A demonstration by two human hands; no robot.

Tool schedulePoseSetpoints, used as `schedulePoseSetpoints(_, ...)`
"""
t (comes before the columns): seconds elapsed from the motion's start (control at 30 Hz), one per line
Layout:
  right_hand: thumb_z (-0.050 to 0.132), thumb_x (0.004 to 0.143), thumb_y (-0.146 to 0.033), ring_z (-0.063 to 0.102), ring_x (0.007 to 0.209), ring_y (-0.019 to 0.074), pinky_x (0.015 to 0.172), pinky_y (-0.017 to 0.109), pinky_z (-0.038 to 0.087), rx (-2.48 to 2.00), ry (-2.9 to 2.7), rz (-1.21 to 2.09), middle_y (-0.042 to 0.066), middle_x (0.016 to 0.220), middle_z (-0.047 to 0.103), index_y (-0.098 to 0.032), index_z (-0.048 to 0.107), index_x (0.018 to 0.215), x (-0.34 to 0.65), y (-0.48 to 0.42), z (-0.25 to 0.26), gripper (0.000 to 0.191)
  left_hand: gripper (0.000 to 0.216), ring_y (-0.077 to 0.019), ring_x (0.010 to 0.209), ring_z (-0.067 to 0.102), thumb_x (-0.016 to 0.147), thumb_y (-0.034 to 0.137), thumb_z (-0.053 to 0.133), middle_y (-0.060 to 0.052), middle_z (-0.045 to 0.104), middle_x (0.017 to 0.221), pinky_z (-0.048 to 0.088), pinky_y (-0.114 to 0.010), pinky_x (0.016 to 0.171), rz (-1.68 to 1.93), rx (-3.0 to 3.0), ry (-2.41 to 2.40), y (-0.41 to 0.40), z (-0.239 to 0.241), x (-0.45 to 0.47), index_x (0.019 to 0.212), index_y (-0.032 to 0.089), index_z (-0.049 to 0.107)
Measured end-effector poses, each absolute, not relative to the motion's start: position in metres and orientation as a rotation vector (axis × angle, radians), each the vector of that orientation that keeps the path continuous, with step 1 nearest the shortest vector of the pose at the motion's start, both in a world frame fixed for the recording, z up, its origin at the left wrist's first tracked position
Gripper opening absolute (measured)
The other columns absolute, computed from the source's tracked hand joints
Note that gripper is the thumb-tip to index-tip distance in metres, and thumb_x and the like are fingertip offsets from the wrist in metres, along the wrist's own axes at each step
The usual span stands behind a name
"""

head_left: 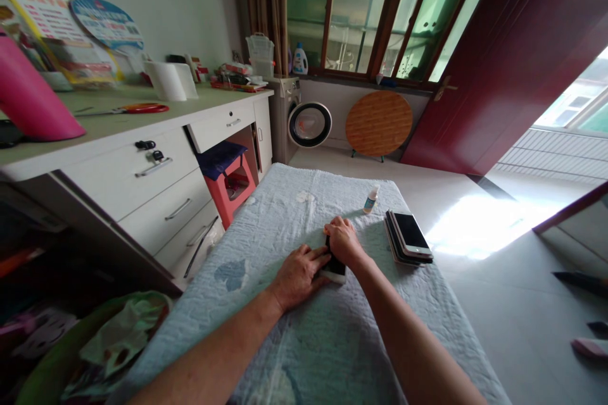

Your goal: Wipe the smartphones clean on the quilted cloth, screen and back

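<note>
A smartphone [336, 271] with a dark screen and a pale lower edge lies on the cloth-covered table. My left hand [299, 275] grips its left side, the fingers reaching over the screen and the thumb near the lower edge. My right hand [344, 239] is closed and pressed onto the phone's upper part. A small orange bit [327, 229] shows beside its fingertips; what the fingers hold is mostly hidden. To the right lies a stack of phones or tablets [412, 233], a white-framed one on top. A small spray bottle [371, 199] stands upright behind my right hand.
A quilted pale-blue cloth [285, 215] covers the table. On the left stands a white desk [156, 202] with scissors [145, 108], a paper roll [171, 80] and a pink bottle [35, 92]. Behind are a red stool [232, 186], a washing machine with open door [310, 125] and a round wooden tabletop [379, 122].
</note>
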State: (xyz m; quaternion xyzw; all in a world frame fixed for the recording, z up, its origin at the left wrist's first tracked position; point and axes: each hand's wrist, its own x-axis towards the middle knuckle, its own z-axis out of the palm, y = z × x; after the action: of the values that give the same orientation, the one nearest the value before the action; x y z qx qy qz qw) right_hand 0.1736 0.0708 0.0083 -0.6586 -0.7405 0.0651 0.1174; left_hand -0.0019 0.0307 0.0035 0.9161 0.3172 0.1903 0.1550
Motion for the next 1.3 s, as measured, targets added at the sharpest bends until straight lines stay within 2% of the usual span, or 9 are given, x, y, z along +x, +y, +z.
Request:
schedulePoseSetpoints(0.23,0.042,0.09,-0.018,0.047,0.089,0.0203,0.078,0.029,0.03,-2.007,-2.139,0.169,0.009,0.099,0.06,-0.02,0.072,0.096,0.193,0.074,0.004,0.03,0.048,-0.0252,0.105,0.053,0.089,0.05,0.055,-0.003,0.056,0.133,0.042,-0.04,0.095,0.561,2.639,0.94,0.029,0.004,0.0,0.129,0.024,0.055)
schedulePoseSetpoints(0.5,0.046,0.087,-0.017,0.049,0.091,0.0197,0.083,0.029,0.03,-2.093,-2.083,0.155,0.01,0.097,0.061,-0.018,0.071,0.098,0.221,0.065,-0.001,0.027,0.046,-0.0253,0.107,0.052,0.089,0.043,0.057,-0.005,0.054,0.136,0.042,-0.04,0.096,0.537,2.671,0.942,0.029,-0.002,-0.002,0.129,0.021,0.055)
schedulePoseSetpoints(0.67,0.044,0.088,-0.016,0.049,0.092,0.0223,0.081,0.031,0.031,-2.119,-2.14,0.104,0.011,0.097,0.061,-0.017,0.071,0.091,0.207,0.071,0.008,0.028,0.048,-0.0245,0.106,0.052,0.091,0.051,0.051,-0.004,0.054,0.137,0.04,-0.04,0.098,0.517,2.661,0.914,0.031,0.001,-0.002,0.13,0.024,0.055)
schedulePoseSetpoints(0.8,0.043,0.088,-0.017,0.049,0.092,0.0228,0.079,0.031,0.032,-2.073,-2.187,0.12,0.011,0.1,0.061,-0.018,0.071,0.093,0.187,0.081,0.013,0.028,0.049,-0.0249,0.102,0.052,0.09,0.053,0.051,-0.001,0.054,0.137,0.042,-0.04,0.095,0.481,2.668,0.925,0.032,0.002,-0.002,0.131,0.025,0.054)
schedulePoseSetpoints(1.0,0.043,0.088,-0.017,0.049,0.094,0.0209,0.081,0.029,0.033,-1.994,-2.238,0.168,0.009,0.105,0.061,-0.02,0.071,0.098,0.176,0.084,0.012,0.029,0.048,-0.0251,0.103,0.052,0.091,0.052,0.051,-0.004,0.055,0.136,0.041,-0.041,0.096,0.491,2.651,0.948,0.031,0.003,-0.001,0.13,0.024,0.055)
schedulePoseSetpoints(1.2,0.042,0.089,-0.014,0.053,0.091,0.0184,0.087,0.027,0.032,-1.958,-2.129,0.189,0.01,0.095,0.064,-0.016,0.072,0.098,0.205,0.071,0.004,0.031,0.048,-0.0253,0.107,0.052,0.088,0.046,0.058,-0.004,0.054,0.136,0.041,-0.04,0.097,0.533,2.651,0.949,0.029,0.002,-0.002,0.129,0.022,0.055)
schedulePoseSetpoints(1.3,0.043,0.087,-0.012,0.055,0.089,0.0179,0.084,0.026,0.034,-2.012,-2.06,0.181,0.011,0.091,0.064,-0.014,0.071,0.097,0.215,0.062,0.002,0.03,0.047,-0.0252,0.108,0.052,0.088,0.043,0.059,-0.004,0.053,0.137,0.041,-0.04,0.097,0.526,2.65,0.949,0.029,0.0,-0.002,0.129,0.022,0.055)
